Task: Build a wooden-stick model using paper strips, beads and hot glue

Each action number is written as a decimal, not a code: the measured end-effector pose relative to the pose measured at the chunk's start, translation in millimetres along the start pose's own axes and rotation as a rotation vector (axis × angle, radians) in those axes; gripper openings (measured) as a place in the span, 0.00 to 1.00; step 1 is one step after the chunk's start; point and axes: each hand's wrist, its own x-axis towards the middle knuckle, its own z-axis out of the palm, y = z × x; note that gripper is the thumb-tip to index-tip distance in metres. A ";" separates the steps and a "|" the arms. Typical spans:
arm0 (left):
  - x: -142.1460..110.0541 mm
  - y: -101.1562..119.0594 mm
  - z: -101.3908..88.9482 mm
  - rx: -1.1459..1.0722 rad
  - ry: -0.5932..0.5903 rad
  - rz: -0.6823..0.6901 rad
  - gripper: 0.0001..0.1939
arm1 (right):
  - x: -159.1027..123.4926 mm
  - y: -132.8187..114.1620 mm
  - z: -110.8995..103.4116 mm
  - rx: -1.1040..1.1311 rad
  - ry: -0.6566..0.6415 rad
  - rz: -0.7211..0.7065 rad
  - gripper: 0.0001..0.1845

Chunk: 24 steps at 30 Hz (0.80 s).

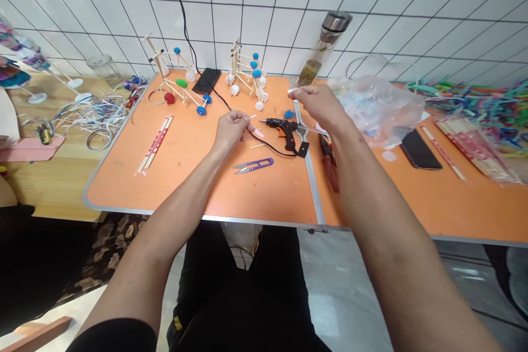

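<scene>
My left hand (231, 131) is closed in a pinch above the orange table, with a small pale strip (253, 118) at its fingertips. A second pale pink strip (258, 133) shows just below those fingers; whether it is held or lies on the table I cannot tell. Higher and to the right, my right hand (322, 103) pinches a small white piece (292, 91). Between the hands lies a black and orange glue gun (284, 131), its cord passing by my left fingers. Purple thread snips (253, 165) rest nearer to me. Red-handled pliers (329, 168) lie partly behind my right forearm.
Two stick frames with coloured round pieces (181, 83) (253, 73) stand at the back. Beside them are a phone (207, 81) and a glass bottle (319, 55). Wrapped chopsticks (155, 144) lie left; a plastic bag (375, 107), another phone (421, 149) and chopstick packs (474, 146) lie right.
</scene>
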 end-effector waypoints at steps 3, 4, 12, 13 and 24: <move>-1.1 -0.6 0.9 -0.002 -0.004 0.002 0.16 | -35.1 -17.4 3.5 0.385 -0.059 0.112 0.12; -1.2 -0.7 0.9 -0.004 -0.001 0.002 0.16 | -44.0 -22.9 6.3 0.462 -0.058 0.125 0.10; 3.0 -5.0 -0.8 0.001 -0.010 0.069 0.13 | -69.4 -26.0 36.0 0.682 -0.040 0.090 0.35; 3.4 -6.0 -0.6 0.016 -0.013 0.089 0.12 | -71.2 -25.4 39.7 0.668 -0.039 0.102 0.38; -2.3 -23.1 3.9 0.255 -0.074 0.485 0.07 | -83.1 -50.6 65.7 0.718 -0.101 0.179 0.43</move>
